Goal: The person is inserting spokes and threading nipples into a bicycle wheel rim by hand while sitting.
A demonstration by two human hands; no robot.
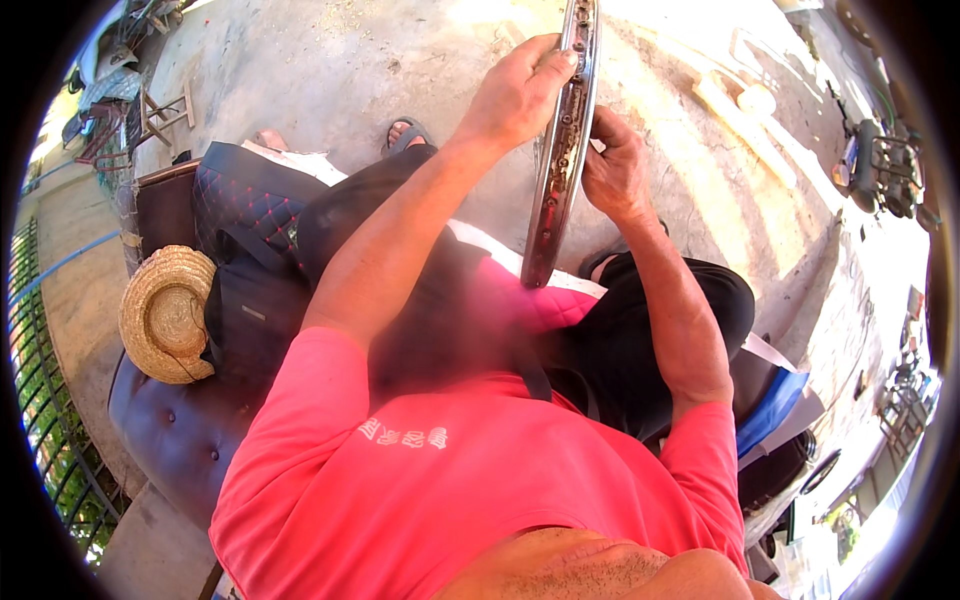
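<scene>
The metal rim (pixel 563 150) stands tilted, edge-on, before the person. Left hand (pixel 513 95): fingers grip the rim. Right hand (pixel 617 172): fingers curled at the opposite edge; grip cannot be determined. Concrete floor (pixel 300 65) extends on both sides.

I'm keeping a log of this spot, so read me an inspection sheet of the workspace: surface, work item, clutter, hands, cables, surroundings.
Surface: pale floor, concrete-looking, with patches of sun and shade.
Work item: metal rim, shiny, held up nearly edge-on, with holes along its band; its top runs out of view.
Clutter: straw hat at the left, by a dark tufted seat; pale lengths, apparently wood, on the floor at the right.
Hands: left hand grips the rim; right hand is close at its right side, contact unclear.
Cables: blue line at far left, cord or hose unclear.
Surroundings: black fence with greenery beyond.
</scene>
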